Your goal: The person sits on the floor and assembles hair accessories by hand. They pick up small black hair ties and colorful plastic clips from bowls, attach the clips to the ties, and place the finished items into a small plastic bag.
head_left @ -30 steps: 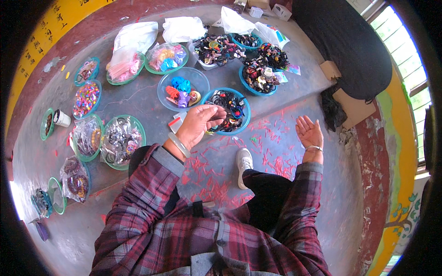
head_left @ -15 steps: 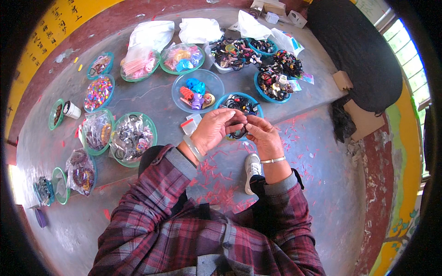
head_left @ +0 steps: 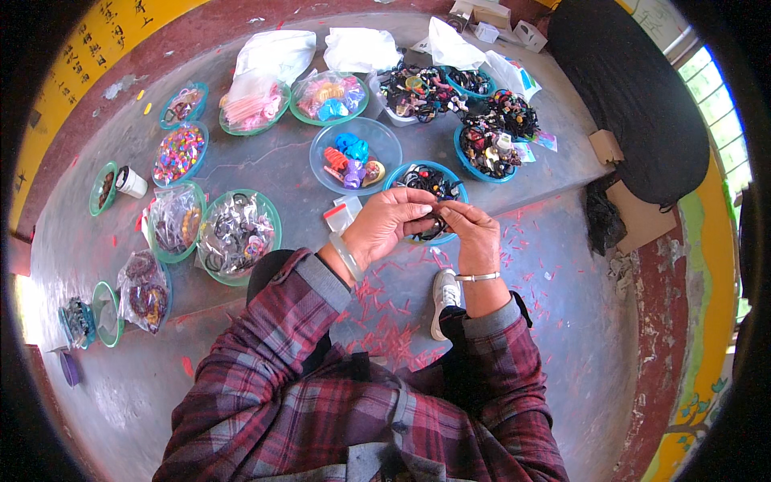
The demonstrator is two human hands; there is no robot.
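My left hand (head_left: 384, 225) and my right hand (head_left: 477, 237) meet in front of me with fingertips nearly touching. Both pinch a thin dark loop, apparently a black hair tie (head_left: 434, 214), mostly covered by the fingers. Just behind and partly under them stands a blue bowl (head_left: 463, 193) with black hair ties in it. Beyond my left hand a translucent blue bowl (head_left: 316, 157) holds red, blue and purple hair clips (head_left: 352, 150). A small clear bag with a red strip (head_left: 339, 215) lies beside my left hand.
Bowls of bagged hair accessories (head_left: 239, 233) and colourful beads (head_left: 180, 153) stand at left. More bowls of dark hair ties (head_left: 488, 153) and white bags (head_left: 277, 55) are farther back. Red scraps (head_left: 389, 329) litter the floor around my shoe (head_left: 446, 301). A black-covered object (head_left: 630, 96) stands at right.
The view has shifted slightly, so the scene sits a little farther right. My fingertips have drawn closer together, and less of the dark loop shows between them.
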